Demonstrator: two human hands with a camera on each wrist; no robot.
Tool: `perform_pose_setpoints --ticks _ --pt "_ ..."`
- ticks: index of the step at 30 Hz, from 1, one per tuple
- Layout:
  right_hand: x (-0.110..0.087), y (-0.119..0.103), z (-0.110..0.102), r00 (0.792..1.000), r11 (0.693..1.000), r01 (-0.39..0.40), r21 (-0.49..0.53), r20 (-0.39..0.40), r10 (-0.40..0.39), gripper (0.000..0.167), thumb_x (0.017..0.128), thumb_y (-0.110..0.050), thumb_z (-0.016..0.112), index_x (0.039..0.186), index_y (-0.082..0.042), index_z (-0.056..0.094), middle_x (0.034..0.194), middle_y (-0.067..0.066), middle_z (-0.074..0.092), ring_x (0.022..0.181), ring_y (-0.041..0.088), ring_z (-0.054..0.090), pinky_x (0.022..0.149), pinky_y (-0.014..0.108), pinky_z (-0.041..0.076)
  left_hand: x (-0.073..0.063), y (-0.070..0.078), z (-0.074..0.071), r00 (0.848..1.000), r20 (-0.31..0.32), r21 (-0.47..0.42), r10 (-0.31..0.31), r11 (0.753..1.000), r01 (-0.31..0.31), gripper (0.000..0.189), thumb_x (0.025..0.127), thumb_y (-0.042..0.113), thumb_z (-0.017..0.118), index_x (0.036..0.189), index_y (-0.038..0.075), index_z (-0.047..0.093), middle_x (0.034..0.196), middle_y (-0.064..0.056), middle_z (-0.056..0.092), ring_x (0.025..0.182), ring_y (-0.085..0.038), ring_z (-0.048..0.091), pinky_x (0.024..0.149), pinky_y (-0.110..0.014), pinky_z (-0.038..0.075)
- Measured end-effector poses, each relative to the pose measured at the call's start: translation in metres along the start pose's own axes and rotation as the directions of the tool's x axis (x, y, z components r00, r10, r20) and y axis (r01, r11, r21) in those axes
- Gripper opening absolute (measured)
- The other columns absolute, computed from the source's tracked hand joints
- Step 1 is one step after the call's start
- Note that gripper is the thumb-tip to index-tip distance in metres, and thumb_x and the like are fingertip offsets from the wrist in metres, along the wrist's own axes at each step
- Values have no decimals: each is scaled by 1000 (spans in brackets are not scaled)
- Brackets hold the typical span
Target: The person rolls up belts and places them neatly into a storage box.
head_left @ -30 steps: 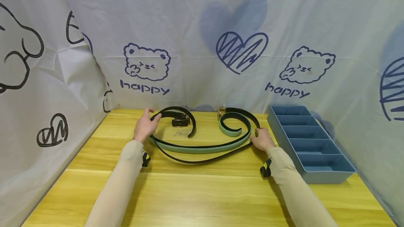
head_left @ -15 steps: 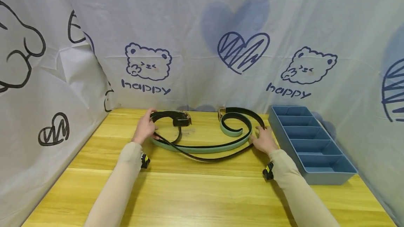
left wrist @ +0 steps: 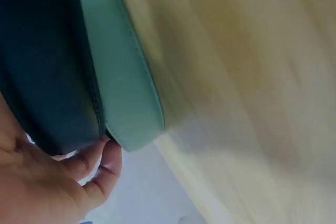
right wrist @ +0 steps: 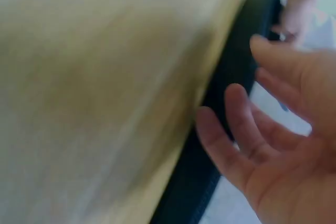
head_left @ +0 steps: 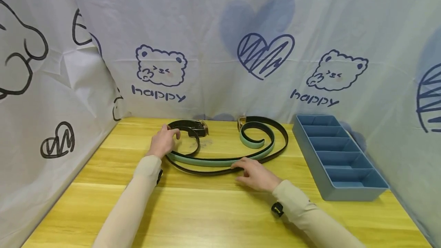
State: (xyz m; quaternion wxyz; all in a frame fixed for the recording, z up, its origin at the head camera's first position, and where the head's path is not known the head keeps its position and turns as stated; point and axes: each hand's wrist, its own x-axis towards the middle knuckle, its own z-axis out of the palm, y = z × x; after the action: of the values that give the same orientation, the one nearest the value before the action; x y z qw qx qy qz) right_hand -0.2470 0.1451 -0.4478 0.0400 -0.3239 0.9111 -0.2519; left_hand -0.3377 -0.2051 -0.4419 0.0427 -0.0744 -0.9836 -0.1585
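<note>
Two long belts lie curved on edge on the table. The black belt (head_left: 213, 172) runs along the front, with a gold buckle (head_left: 242, 123) at its right end. Behind it curves a green belt (head_left: 206, 162) with a dark inner face, its right end coiled. A second buckle (head_left: 204, 128) sits by the left loop. At the left bend, my left hand (head_left: 161, 143) holds the black belt, its curled fingers (left wrist: 108, 167) against the bends of both belts. My right hand (head_left: 256, 175) is over the front stretch of black belt, fingers spread and not wrapped around it.
A blue-grey organizer box (head_left: 327, 179) with several compartments in a row stands to the right. The wooden table (head_left: 206, 217) ends at a white printed curtain (head_left: 213, 79) behind the belts.
My right hand has left the right bend and moved left along the belts' front. My left hand has shifted slightly, and the black belt's free end has curled into the left loop.
</note>
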Motion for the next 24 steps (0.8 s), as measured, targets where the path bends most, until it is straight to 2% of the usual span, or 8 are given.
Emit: perform_pose_setpoints --ticks 2,4,7,10,12,14,20,24 --pt "4 -2 5 1000 999 12 -50 -19 -13 36 93 -16 68 127 -9 64 118 10 65 79 11 60 72 30 51 -1 3 -1 999 39 42 -18 999 16 29 99 17 46 118 11 67 128 -27 50 101 -45 56 82 -60 46" --pt "9 -1 9 998 995 3 -100 -60 -9 30 92 -12 68 123 -8 67 115 9 68 87 17 66 78 35 54 -2 8 -1 996 76 75 -49 996 44 45 100 43 46 120 8 68 131 -26 51 115 -47 51 91 -64 41" --pt "15 0 12 992 992 -4 -129 -127 -13 20 92 -6 67 110 -7 74 107 9 73 94 22 70 83 38 56 -4 15 -1 990 117 105 -84 992 72 79 88 73 47 121 5 67 139 -27 45 127 -48 41 100 -66 32" --pt "20 0 13 986 992 -11 -126 -169 -11 14 91 -4 67 100 -7 77 100 8 75 94 24 71 83 39 56 -6 23 2 988 129 129 -85 989 68 94 73 85 54 124 7 66 148 -28 34 135 -47 33 105 -66 28" --pt "21 0 13 984 992 -19 -126 -176 -4 13 91 -4 67 98 -8 78 99 8 76 93 23 71 83 38 56 -7 28 3 987 137 140 -83 988 63 96 68 85 59 127 10 64 152 -29 29 138 -48 28 106 -66 26" --pt "23 -1 13 985 991 -26 -132 -175 2 13 90 -4 68 98 -8 78 99 8 76 93 23 71 83 38 56 -7 31 3 987 139 137 -84 988 64 90 69 81 63 127 12 65 149 -28 32 135 -47 30 105 -66 27" --pt "22 -1 14 987 985 -59 -164 -159 33 10 90 -14 71 97 -12 77 97 5 75 91 21 71 81 38 56 -3 37 2 987 162 118 8 993 -27 35 84 49 74 103 19 76 139 -23 44 130 -45 38 102 -65 31" --pt "19 -3 11 992 966 -51 -252 -127 19 14 88 -26 74 98 -16 77 93 1 71 82 20 69 68 40 55 -1 36 5 989 131 131 66 988 -83 19 85 32 77 97 16 78 124 -18 52 115 -38 51 94 -58 43"
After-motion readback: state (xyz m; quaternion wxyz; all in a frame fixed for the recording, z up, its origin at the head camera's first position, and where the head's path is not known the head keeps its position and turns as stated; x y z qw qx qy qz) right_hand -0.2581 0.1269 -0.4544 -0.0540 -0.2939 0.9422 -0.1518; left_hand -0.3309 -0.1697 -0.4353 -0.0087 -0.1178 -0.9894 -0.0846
